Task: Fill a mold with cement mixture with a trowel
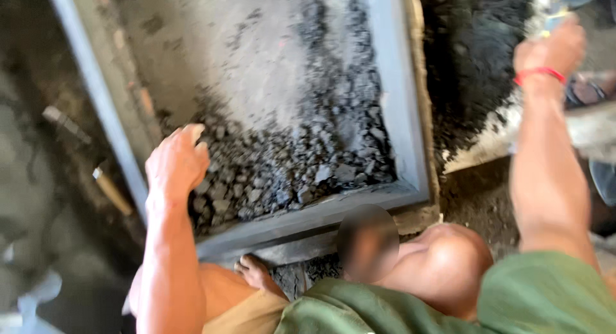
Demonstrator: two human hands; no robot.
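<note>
Reaching into a big grey-framed tray (398,116) here, the left hand (176,164) lies flat and open with fingers together, palm down on a heap of dark charcoal-like lumps (289,167) piled in the tray's near corner. The upper part of the tray floor is mostly bare and dusty. The right hand (552,48) is raised off past the tray's right edge, by a mound of fine black powder (475,58); it looks closed around something small with a bit of blue and yellow showing, but it's too blurred to say what (red band on that wrist, by the way). A wooden-handled tool (109,189) lies on the ground left of the tray. To do this well, I'd say keep the palm flat and sweep gently, so the lumps roll together instead of crumbling, and keep the weight steady on the knees.
</note>
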